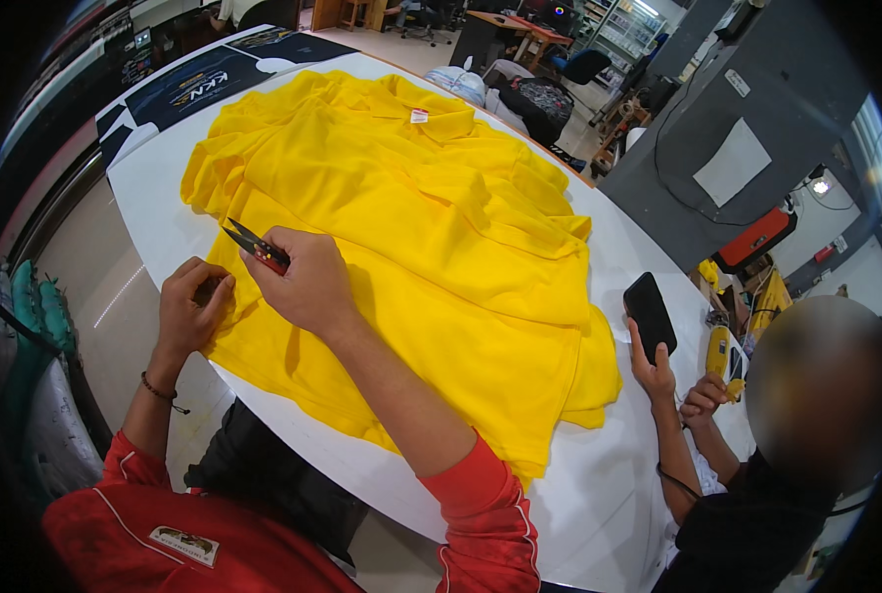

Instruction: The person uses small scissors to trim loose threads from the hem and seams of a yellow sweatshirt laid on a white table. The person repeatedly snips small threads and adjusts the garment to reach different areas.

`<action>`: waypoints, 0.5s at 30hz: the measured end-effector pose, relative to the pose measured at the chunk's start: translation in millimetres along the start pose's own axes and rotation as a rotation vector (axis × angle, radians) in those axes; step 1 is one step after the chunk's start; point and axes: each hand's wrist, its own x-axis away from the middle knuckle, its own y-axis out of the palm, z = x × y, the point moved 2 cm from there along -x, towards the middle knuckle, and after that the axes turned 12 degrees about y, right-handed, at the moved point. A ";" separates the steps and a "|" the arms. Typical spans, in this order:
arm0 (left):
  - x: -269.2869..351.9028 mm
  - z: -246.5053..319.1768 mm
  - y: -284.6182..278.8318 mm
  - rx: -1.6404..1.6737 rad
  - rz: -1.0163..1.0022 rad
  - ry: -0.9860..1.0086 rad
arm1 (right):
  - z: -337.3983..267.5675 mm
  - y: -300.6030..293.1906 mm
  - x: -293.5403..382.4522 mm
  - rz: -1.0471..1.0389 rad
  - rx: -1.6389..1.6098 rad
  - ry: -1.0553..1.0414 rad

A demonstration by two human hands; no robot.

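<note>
Yellow collared shirts [426, 274] lie loosely overlapped across a white table, with a small label [419, 116] at the upper collar. My left hand [195, 302] pinches the left edge of the nearer yellow fabric between thumb and fingers. Just to its right, my right hand [307, 278] holds black thread snips [257, 247] with a reddish grip; their two pointed blades are apart and point to the upper left, above the cloth. The fingertips of my left hand are partly hidden by its thumb and the fabric.
At the right, a person holds a black smartphone [650, 313] and a small yellow item. A yellow handheld tool [717, 351] is beside that person's hand. Dark printed sheets [198, 87] cover the table's far left end. A grey pillar [715, 133] rises beyond the table's right side.
</note>
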 end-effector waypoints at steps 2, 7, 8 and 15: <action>0.6 -1.2 -0.1 0.001 0.000 0.000 | -0.6 0.0 0.2 0.000 0.005 -0.003; 1.0 -1.5 0.1 0.004 0.000 -0.013 | -0.9 -0.3 0.2 0.003 0.009 -0.011; 0.8 -1.5 0.4 0.009 0.001 -0.014 | -0.8 -0.5 0.2 0.004 0.008 -0.015; -0.6 2.4 -1.8 -0.020 -0.002 0.004 | -0.8 -0.6 0.0 0.004 0.021 -0.016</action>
